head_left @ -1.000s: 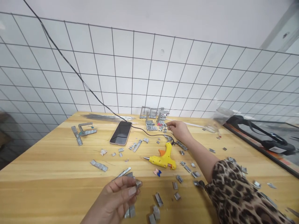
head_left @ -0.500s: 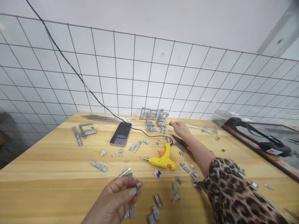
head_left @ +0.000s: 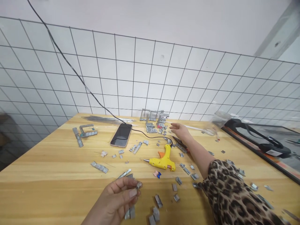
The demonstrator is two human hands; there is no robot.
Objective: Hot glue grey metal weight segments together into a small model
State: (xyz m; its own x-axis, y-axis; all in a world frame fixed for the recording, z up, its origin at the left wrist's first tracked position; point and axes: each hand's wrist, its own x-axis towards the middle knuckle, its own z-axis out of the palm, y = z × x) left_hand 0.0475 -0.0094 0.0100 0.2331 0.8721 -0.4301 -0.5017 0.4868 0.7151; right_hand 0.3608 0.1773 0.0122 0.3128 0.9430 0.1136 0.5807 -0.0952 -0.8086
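One arm reaches forward, right hand [head_left: 180, 130] palm-down.

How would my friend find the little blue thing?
On the wooden table, find the big yellow glue gun. Just on its near side, two tiny pieces sit side by side. The blue piece is the right-hand one; its neighbour is pale pink, and the metal bits around them are grey.

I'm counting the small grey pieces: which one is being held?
The small grey piece pinched between the thumb and fingers of the left hand; those around the yellow glue gun lie on the table.
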